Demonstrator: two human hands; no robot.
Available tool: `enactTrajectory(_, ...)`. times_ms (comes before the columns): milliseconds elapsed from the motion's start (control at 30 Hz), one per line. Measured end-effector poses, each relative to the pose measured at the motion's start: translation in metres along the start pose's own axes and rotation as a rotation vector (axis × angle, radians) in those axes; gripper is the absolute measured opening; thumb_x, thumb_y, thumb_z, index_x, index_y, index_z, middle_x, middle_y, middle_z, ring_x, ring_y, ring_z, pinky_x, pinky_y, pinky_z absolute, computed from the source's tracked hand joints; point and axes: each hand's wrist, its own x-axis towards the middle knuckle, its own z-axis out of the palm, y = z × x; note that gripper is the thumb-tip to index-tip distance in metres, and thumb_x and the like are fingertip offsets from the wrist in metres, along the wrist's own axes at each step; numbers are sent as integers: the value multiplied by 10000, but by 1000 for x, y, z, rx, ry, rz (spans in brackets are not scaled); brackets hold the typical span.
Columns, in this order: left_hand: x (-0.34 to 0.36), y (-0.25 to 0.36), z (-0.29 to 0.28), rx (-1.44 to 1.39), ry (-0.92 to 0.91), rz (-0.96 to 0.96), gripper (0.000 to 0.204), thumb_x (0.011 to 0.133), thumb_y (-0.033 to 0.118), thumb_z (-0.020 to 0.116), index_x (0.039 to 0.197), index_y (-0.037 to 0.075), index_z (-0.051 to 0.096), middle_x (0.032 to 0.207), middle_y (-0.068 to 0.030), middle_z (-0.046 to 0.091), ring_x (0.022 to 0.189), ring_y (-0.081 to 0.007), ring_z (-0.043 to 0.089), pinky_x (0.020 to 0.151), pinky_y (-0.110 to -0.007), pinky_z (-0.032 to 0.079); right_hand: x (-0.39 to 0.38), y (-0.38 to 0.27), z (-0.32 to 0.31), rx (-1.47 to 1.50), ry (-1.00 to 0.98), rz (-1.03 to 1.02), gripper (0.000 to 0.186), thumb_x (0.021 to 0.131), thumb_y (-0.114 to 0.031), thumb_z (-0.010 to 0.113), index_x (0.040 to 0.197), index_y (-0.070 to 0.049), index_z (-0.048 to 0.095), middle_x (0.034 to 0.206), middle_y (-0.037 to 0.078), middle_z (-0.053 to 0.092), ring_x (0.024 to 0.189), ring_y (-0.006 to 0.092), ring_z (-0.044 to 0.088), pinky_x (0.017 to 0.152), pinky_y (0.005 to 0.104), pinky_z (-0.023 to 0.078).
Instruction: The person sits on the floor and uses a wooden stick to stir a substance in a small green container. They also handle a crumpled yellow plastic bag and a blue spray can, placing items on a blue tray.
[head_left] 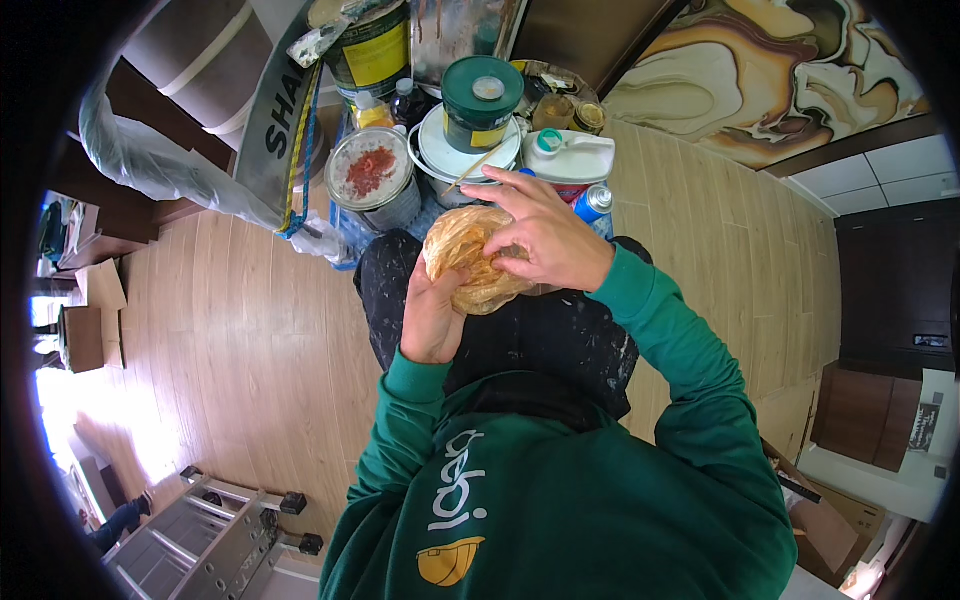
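In front of my lap is a crumpled, see-through plastic bag (470,250) with a yellowish-orange tint; what is inside cannot be made out. My left hand (436,312) grips its near left side, thumb on top. From the right, my right hand (545,232) reaches over it, thumb and a finger pinching the bag's middle while other fingers stretch forward. Just beyond those fingertips, a thin wooden stick (478,170) slants across a white-lidded bucket (432,145). A green-lidded tub (482,95) stands on that bucket.
A red-stained paint can (372,180) stands at the left of the cluster, a white jug (575,158) and blue-capped spray can (594,203) at its right. Plastic sheeting (170,165) hangs at far left. A metal ladder (200,530) is at lower left, a swirl-patterned panel (740,80) at upper right.
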Motion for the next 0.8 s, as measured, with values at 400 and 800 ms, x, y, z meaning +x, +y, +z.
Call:
enactTrajectory(400,1,3,1,-14,11,-33,536,957,-80,505,1487,-2,482,1437,-149,602,1318,-280,607,1132,-438,493,1,-1,-2,-26,21,-69,114,744,-172,820,849,-136,846,1557,105,552,1517,363,383,1204,541,341)
enactTrajectory(800,6,5,3,-15,37,-39,557,948,-85,493,1498,-6,462,1447,-157,595,1330,-303,603,1137,-454,494,2,10,-2,283,135,34,104,788,-156,841,883,-118,829,1493,113,599,1436,350,474,1206,470,350)
